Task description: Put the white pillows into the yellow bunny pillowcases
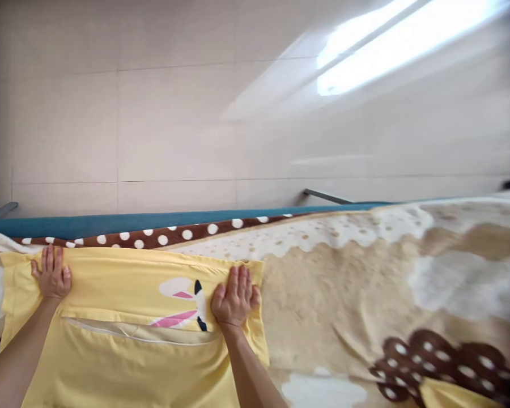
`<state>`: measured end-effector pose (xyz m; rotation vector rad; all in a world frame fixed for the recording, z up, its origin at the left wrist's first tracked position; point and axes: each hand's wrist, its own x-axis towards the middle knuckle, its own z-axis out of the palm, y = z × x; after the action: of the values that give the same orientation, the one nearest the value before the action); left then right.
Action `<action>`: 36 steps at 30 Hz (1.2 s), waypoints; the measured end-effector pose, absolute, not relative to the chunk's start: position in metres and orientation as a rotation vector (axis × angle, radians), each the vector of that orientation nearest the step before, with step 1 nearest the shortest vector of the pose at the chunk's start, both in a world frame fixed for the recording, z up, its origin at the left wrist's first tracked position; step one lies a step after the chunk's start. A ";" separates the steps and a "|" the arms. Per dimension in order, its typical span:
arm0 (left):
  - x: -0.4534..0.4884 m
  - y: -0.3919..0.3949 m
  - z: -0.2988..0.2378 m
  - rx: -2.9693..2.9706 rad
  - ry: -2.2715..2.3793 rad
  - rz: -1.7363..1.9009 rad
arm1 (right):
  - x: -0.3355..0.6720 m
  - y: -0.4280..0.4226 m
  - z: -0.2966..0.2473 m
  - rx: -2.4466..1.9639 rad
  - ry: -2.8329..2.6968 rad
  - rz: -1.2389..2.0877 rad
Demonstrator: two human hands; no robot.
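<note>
A yellow pillowcase [110, 283] with a printed white rabbit and pink-lined ears lies spread over a patterned blanket [314, 306]. Near its left end, my left hand [52, 277] rests flat on the cloth with fingers apart. My right hand [234, 297] presses flat close to the right end, beside the rabbit print, its fingers stretched out. Between my forearms runs a long slit or fold with a pale edge, slightly gaping. Small wrinkles show along the upper edge by my right hand. The bottom of the pillowcase runs out of view.
Beyond the blanket, the blue bed edge [110, 223] borders a pale tiled floor [174, 124]. A brown cloth with white dots [187, 233] shows along that edge. Another piece of yellow cloth [450, 395] lies at lower right. Bright light reflects off the floor.
</note>
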<state>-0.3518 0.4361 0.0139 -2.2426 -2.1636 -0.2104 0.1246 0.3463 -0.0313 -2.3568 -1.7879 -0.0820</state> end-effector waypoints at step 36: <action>-0.372 0.417 0.096 -2.346 -1.991 -0.139 | 0.024 0.294 0.028 -1.720 -1.732 0.163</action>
<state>-0.3723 0.4166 0.0957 -2.3461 -1.9905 -0.1392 0.0239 0.2943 0.0277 -1.7199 -1.7323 0.1628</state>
